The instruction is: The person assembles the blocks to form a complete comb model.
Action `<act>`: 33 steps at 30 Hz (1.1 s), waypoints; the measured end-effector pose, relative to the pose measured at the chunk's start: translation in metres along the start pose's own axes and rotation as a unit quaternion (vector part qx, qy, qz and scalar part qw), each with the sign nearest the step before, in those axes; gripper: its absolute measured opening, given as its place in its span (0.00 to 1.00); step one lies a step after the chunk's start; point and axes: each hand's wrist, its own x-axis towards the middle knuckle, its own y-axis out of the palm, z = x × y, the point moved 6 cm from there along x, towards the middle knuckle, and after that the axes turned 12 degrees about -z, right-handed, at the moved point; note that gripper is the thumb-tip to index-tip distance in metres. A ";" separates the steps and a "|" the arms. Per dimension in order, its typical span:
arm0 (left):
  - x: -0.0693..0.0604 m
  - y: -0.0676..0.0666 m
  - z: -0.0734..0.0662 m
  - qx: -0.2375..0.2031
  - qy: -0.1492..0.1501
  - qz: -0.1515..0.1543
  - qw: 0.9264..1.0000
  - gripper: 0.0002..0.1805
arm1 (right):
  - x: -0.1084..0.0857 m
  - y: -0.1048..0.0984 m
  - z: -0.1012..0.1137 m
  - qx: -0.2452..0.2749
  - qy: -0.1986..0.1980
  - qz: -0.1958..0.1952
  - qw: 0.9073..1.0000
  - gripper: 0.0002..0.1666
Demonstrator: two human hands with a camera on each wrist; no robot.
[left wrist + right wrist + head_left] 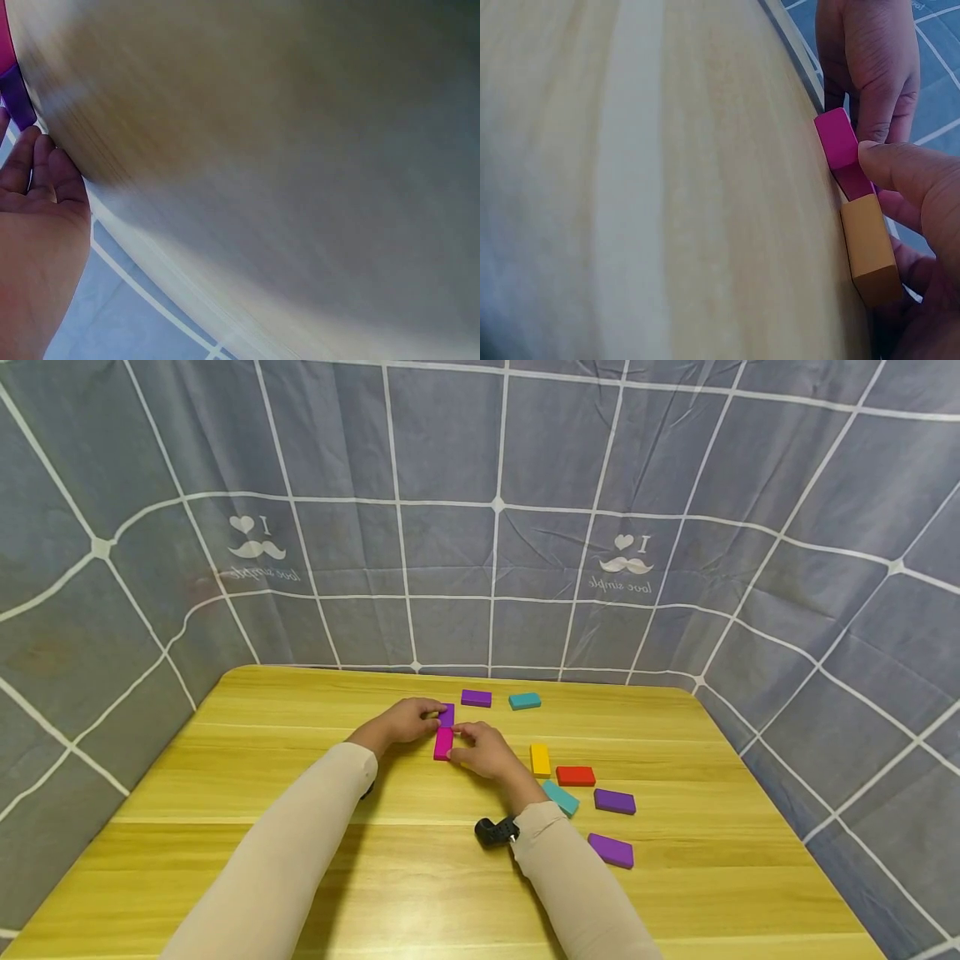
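On the wooden table, a pink block [443, 744] lies end to end with a purple block [447, 716], forming a short line away from me. My left hand [408, 721] pinches the purple block from its left side and far end. With thumb near the close end and a finger near the far end, my right hand [486, 752] holds the pink block. In the left wrist view the purple block [18, 97] sits at the left fingertips. The right thumb touches the pink block [840, 146] in the right wrist view; the other fingers are partly hidden.
Beyond the hands lie another purple block [476, 698] and a teal block [525, 701]. Right of my right hand are a yellow block [540, 761], a red block [575, 776], a second teal block [561, 798] and two purple blocks [614, 802]. A grey checked curtain [450, 552] surrounds the table [247, 760].
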 end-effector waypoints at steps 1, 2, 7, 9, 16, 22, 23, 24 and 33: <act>0.000 0.000 0.000 -0.001 -0.001 0.000 1.000 0.24 | 0.000 0.000 0.000 -0.002 -0.002 0.000 1.000 0.28; 0.000 0.000 0.000 -0.001 -0.002 0.000 1.000 0.24 | 0.000 0.000 0.000 -0.004 -0.002 0.001 1.000 0.28; -0.001 0.000 0.000 0.010 0.005 -0.005 1.000 0.23 | 0.000 0.002 -0.001 -0.009 -0.004 0.002 1.000 0.29; -0.001 0.000 0.000 0.011 0.002 -0.006 1.000 0.23 | 0.000 0.002 -0.001 -0.008 -0.002 0.001 1.000 0.30; -0.002 0.000 -0.002 0.006 0.002 -0.009 1.000 0.23 | -0.002 0.001 0.001 -0.014 -0.009 0.001 1.000 0.30; -0.002 -0.001 -0.001 0.012 0.000 -0.010 1.000 0.23 | -0.002 0.002 0.001 -0.015 -0.018 0.001 1.000 0.28; -0.002 -0.001 -0.001 0.013 0.001 -0.009 1.000 0.23 | -0.002 0.002 0.001 -0.016 -0.017 0.000 1.000 0.28; -0.002 0.000 -0.001 0.013 0.002 -0.009 1.000 0.23 | -0.002 0.002 0.001 -0.017 -0.017 -0.001 1.000 0.28; -0.001 0.001 -0.002 0.013 0.006 -0.009 1.000 0.23 | -0.002 0.001 0.000 -0.006 -0.007 -0.009 1.000 0.28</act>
